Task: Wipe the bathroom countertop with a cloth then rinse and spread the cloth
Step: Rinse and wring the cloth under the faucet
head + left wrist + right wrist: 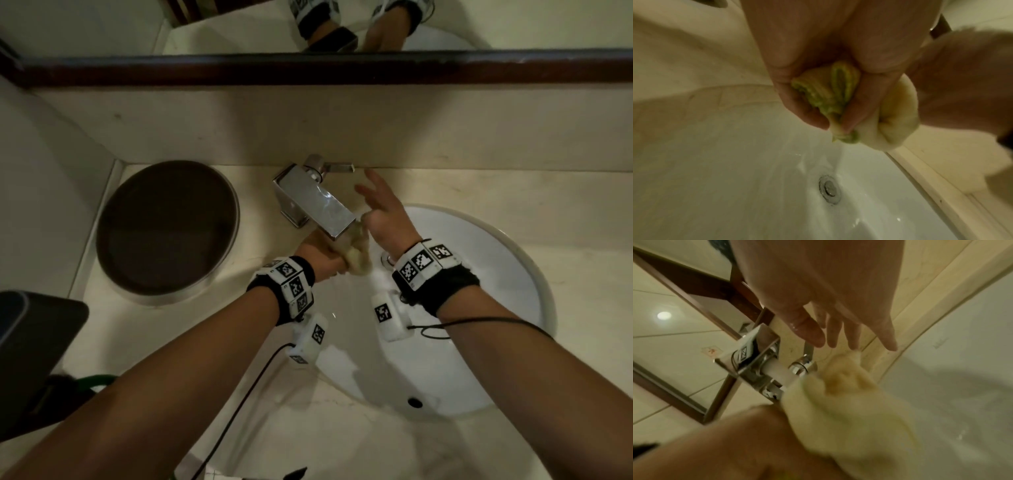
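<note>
Yellow-green cloth (842, 99), bunched into a wet wad, sits under the spout of the chrome faucet (313, 200) at the back rim of the white basin (513, 294). The left hand (320, 255) grasps it tightly, fingers curled round the folds, and water runs off the wad toward the drain (829, 189). The right hand (380, 210) is released, its wet fingers spread and straight, hovering just beside the cloth and reaching toward the faucet lever (337, 168) by the back wall; it holds nothing.

By my reading, the wiping of the countertop (513, 198) is finished, since the cloth is off that surface and over the sink. The rinse looks well under way, probably at the squeezing stage. Whether water is flowing from the spout itself I cannot tell. Left to do: shut off the water if it runs, wring the cloth out fully, then open the wad and spread it flat. A dark round tray (168, 228) lies on the left end of the countertop.
</note>
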